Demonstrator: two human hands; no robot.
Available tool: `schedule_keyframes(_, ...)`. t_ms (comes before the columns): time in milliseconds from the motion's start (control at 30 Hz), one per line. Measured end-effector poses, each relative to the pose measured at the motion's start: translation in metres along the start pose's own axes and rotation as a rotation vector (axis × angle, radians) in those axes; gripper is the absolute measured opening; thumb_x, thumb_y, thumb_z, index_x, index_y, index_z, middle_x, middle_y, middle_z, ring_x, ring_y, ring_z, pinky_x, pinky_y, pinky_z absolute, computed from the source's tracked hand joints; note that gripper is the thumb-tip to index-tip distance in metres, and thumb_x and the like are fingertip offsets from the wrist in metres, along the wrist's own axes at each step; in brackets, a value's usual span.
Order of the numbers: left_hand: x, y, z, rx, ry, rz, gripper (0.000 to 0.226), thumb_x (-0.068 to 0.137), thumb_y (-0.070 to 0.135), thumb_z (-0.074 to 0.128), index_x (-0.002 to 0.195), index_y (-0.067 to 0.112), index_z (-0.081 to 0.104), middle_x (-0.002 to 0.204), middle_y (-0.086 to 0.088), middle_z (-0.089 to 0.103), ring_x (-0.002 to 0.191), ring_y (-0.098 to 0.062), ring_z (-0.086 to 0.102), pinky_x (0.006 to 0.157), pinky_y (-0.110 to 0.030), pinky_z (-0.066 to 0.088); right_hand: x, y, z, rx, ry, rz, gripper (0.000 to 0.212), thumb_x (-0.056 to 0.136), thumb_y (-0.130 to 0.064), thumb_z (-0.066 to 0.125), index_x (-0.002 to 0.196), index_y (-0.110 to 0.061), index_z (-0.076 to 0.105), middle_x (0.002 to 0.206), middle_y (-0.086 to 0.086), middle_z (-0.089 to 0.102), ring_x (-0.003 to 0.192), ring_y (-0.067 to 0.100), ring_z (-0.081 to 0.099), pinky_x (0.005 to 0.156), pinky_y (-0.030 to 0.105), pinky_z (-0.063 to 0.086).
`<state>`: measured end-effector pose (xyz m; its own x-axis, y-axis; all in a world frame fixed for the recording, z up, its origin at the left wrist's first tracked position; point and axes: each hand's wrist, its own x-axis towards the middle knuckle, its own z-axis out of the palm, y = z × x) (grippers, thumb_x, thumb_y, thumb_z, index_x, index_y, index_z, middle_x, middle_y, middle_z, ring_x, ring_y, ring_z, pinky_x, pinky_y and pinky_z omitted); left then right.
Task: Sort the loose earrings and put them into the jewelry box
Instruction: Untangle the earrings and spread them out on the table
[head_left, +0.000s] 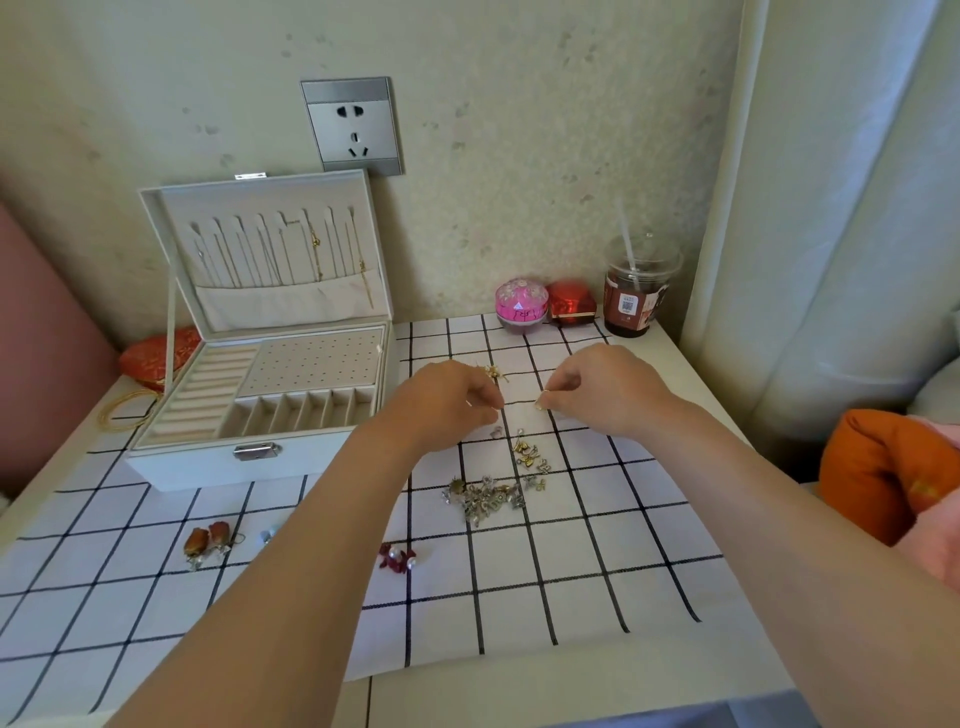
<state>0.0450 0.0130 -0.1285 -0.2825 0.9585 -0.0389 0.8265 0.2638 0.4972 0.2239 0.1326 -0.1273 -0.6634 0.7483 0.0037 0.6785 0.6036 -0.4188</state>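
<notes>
I see the white rectangular jewelry box (260, 457) standing open near the table's (675, 353) far left corner, its lid leaning back toward the wall. Inside the lid hang several thin chains (291, 249) above a fabric pocket. The tray holds a ring-roll section on the left, a perforated stud panel at the back and a row of six narrow compartments along the front; all of these look bare from here.

On the white black-gridded cloth (571, 571), the heap of small silver and gold loose earrings (493, 491) lies near the middle, too tangled for me to count. One gold piece (494, 371) sits apart beyond the hands. Toward the near left edge I count two amber drop earrings (208, 540), then a pale blue piece (267, 535) partly hidden by my forearm, then a dark red pair with pearls (397, 557).

My left hand (447, 400) has its fingertips pressed together on something tiny that I cannot make out. My right hand (608, 389) pinches a small gold earring (540, 405) just above the cloth.

Along the far edge stand one pink domed tin (521, 306), one red faceted box (571, 302) and one plastic cup of dark drink with a straw (639, 291). Left of the jewelry box lie a red embroidered pouch (156, 356) and gold bangles (124, 410).
</notes>
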Motion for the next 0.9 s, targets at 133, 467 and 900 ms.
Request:
schedule_keyframes(133,-0.004,0.003,-0.002,0.080,-0.057,0.015,0.014,0.083,0.039,0.074,0.097,0.037,0.075,0.093,0.019,0.069,0.082,0.002,0.056,0.080,-0.024,0.047,-0.002,0.003,-0.002,-0.074,-0.040,0.024,0.021,0.084,-0.047,0.072,0.098,-0.032,0.079,0.097,-0.014,0.072,0.091,0.011,0.064,0.082,0.036,0.056)
schedule_keyframes(467,-0.009,0.001,0.003,0.138,-0.038,0.028,0.008,0.081,0.035,0.076,0.084,0.035,0.069,0.088,0.018,0.068,0.083,-0.002,0.058,0.076,-0.027,0.050,0.006,-0.018,0.020,-0.026,0.001,-0.070,0.017,0.089,-0.038,0.069,0.103,-0.031,0.076,0.094,-0.013,0.065,0.094,0.012,0.062,0.078,0.030,0.051)
schedule_keyframes(900,-0.037,0.000,-0.014,-0.014,0.026,0.158,0.008,0.087,0.020,0.072,0.093,0.024,0.069,0.086,0.012,0.067,0.070,0.005,0.055,0.067,-0.010,0.041,-0.028,-0.049,-0.002,-0.019,-0.026,-0.255,0.013,0.092,-0.034,0.065,0.099,-0.035,0.075,0.097,-0.016,0.069,0.093,0.007,0.062,0.080,0.031,0.051)
